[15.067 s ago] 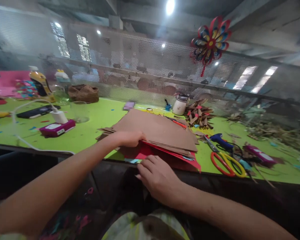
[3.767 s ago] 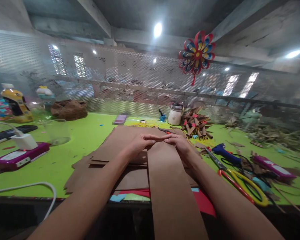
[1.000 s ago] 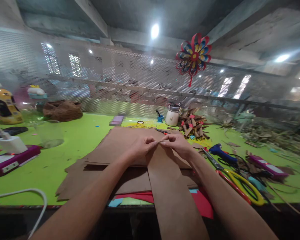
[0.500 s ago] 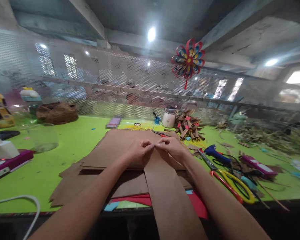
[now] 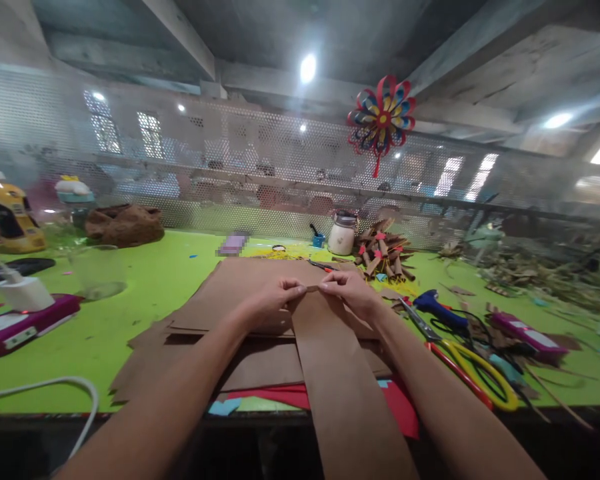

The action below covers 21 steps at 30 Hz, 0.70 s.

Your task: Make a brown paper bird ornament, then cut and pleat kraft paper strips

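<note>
At the centre of the frame the left hand and the right hand meet fingertip to fingertip, each with thumb and forefinger pinched shut on the far end of a long strip of matte brown kraft paper. The strip runs from that pinched end straight down toward the lower middle of the frame, widening as it passes over the table's near edge, flat and smooth with clean parallel sides. It lies across a loose stack of brown paper sheets, whose edges fan out unevenly at lower left, with a sheet of red paper and a scrap of light blue paper peeking out beneath. All of this rests on a bright lime-green tabletop flecked with tiny coloured scraps. To the right of centre lie large scissors with yellow and red loop handles and a blue glue gun; further up sits a heap of short rolled brown paper tubes beside a small white jar. A perforated metal screen closes the back, and a glossy red, blue and yellow paper pinwheel hangs at upper right of centre.
</note>
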Each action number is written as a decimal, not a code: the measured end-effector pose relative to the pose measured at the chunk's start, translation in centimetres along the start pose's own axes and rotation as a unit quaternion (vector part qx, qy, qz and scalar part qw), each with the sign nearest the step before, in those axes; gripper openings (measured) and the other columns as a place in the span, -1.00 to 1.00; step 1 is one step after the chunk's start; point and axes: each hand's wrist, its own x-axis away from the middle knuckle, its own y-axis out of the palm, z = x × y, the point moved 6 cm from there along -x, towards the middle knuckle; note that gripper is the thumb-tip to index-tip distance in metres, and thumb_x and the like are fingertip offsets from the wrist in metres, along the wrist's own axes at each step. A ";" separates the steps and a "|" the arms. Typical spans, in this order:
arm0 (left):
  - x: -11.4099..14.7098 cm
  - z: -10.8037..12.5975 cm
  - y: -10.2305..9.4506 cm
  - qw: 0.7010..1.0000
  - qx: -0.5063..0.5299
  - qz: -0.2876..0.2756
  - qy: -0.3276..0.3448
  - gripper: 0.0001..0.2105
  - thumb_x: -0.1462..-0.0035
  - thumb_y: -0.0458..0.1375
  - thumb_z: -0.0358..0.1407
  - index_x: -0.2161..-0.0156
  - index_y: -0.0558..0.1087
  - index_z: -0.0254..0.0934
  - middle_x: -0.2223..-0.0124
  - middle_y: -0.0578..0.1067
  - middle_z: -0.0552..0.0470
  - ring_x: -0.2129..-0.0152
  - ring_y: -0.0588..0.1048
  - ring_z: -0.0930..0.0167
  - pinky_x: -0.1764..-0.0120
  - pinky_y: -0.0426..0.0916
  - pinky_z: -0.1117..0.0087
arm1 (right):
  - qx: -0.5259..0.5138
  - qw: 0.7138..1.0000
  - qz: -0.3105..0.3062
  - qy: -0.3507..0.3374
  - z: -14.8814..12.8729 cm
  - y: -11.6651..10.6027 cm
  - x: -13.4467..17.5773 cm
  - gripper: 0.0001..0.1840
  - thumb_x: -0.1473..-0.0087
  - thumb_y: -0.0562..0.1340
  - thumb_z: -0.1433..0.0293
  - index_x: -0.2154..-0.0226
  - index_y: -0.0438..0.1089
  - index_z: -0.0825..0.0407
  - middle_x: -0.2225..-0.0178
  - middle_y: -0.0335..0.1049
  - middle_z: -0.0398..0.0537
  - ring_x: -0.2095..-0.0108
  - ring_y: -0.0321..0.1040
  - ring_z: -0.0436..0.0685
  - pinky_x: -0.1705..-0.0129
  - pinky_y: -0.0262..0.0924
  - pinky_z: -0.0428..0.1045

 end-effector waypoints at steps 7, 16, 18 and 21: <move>-0.1 -0.1 0.1 1.000 -0.027 0.011 0.006 -0.71 -0.03 0.11 -0.11 0.48 0.29 -0.33 0.60 0.16 0.20 0.64 0.11 0.56 0.51 0.01 0.48 | 0.008 1.000 -0.013 0.011 -0.4 0.6 0.4 -0.67 0.22 0.34 0.18 0.47 0.41 0.11 0.62 0.23 -0.21 0.60 0.03 -0.09 0.55 -0.14 -0.12; -0.5 -0.7 0.2 0.997 -0.076 -0.002 0.032 -0.72 -0.03 0.10 -0.12 0.50 0.29 -0.31 0.60 0.18 0.18 0.64 0.12 0.55 0.53 0.01 0.48 | 0.022 0.999 0.020 0.027 -0.7 1.4 0.7 -0.70 0.28 0.37 0.21 0.57 0.40 0.12 0.65 0.27 -0.20 0.61 0.09 -0.08 0.55 -0.07 -0.11; -0.5 -0.6 0.3 0.998 -0.062 -0.005 0.030 -0.72 -0.03 0.10 -0.13 0.52 0.27 -0.31 0.61 0.16 0.19 0.65 0.09 0.56 0.54 -0.01 0.48 | 0.010 0.999 0.018 0.038 -0.5 1.3 0.7 -0.70 0.30 0.38 0.21 0.58 0.41 0.11 0.65 0.30 -0.18 0.60 0.13 -0.07 0.53 -0.02 -0.10; -0.2 -0.1 0.7 0.999 -0.043 -0.016 0.029 -0.72 -0.02 0.11 -0.14 0.53 0.26 -0.31 0.61 0.15 0.20 0.64 0.09 0.57 0.54 0.00 0.49 | -0.018 0.998 0.014 0.052 -0.1 1.2 0.6 -0.69 0.36 0.41 0.22 0.60 0.43 0.11 0.61 0.35 -0.15 0.56 0.19 -0.04 0.47 0.04 -0.08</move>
